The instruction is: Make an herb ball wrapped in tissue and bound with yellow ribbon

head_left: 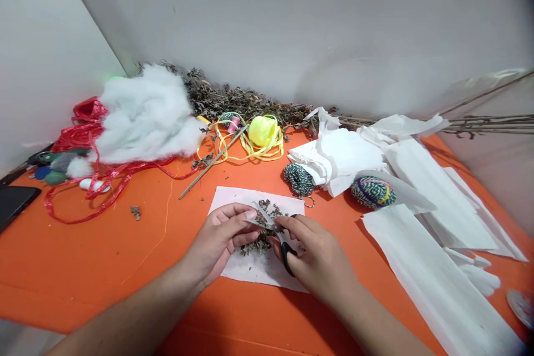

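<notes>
Bare forearms reach in from the lower edge toward a square of white paper (225,197) laid on the orange tabletop (104,267). The right hand (319,253) is closed around the black-handled scissors (264,214), its fingers at the handles, the blades parted and aimed toward the left hand (225,233). That left hand is half curled, thumb and fingers drawn close beside the blades, perhaps to steady something small there; whether anything is pinched cannot be told. Both hands work above the paper, where crumbled dry leaves (261,242) lie heaped, so the sheet probably serves to catch bits and keep them together. Bulkier materials sit around the edges, which seems to leave elbow room: dried stalks (250,101) along the wall, white stuffing (142,117) and red ribbon (77,138) to the left, yellow ribbon (262,132) behind the paper. Right of it, a cord bundle (298,179) with a metal ring, a wrapped oval (372,192) and white strips (434,267) lie near, presumably within easy reach.
</notes>
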Motion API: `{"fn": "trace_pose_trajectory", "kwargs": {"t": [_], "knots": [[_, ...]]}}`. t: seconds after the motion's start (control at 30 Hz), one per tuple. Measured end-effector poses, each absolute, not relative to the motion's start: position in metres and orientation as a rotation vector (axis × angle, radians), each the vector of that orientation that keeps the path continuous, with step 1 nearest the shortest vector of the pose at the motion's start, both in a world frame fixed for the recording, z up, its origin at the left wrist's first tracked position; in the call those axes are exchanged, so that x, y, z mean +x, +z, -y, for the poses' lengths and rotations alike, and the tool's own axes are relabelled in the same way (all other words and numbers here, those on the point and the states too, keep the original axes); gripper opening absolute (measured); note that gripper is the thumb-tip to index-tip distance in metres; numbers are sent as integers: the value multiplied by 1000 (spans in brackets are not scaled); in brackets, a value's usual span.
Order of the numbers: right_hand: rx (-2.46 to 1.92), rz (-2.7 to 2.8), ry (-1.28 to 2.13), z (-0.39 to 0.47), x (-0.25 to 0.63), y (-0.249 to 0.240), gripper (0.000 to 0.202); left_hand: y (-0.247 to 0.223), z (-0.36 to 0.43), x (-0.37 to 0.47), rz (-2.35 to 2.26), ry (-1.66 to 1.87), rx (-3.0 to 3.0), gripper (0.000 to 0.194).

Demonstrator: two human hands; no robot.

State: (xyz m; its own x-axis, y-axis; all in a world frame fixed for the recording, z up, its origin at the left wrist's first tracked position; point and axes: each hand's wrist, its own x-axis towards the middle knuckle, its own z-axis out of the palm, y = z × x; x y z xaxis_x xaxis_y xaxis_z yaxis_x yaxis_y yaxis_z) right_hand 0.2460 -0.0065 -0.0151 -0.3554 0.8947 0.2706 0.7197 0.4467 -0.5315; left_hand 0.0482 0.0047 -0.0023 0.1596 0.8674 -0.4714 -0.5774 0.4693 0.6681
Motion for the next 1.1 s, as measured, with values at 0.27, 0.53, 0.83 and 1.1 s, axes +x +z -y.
{"fn": "trace_pose_trajectory", "kwargs": {"t": [0.27,0.53,0.83,1.1], "knots": [[-1337,2241,371,5,249,-17,37,-5,-3,50,-912,992,358,16],[-1312,2208,383,3,251,-19,30,-5,-2,48,-906,984,372,26],[-1319,2189,436,5,247,-17,28,-2,-5,48,-959,1013,395,27],[-1285,2222,413,5,249,-19,32,-1,-2,52,-953,947,402,32]]}}
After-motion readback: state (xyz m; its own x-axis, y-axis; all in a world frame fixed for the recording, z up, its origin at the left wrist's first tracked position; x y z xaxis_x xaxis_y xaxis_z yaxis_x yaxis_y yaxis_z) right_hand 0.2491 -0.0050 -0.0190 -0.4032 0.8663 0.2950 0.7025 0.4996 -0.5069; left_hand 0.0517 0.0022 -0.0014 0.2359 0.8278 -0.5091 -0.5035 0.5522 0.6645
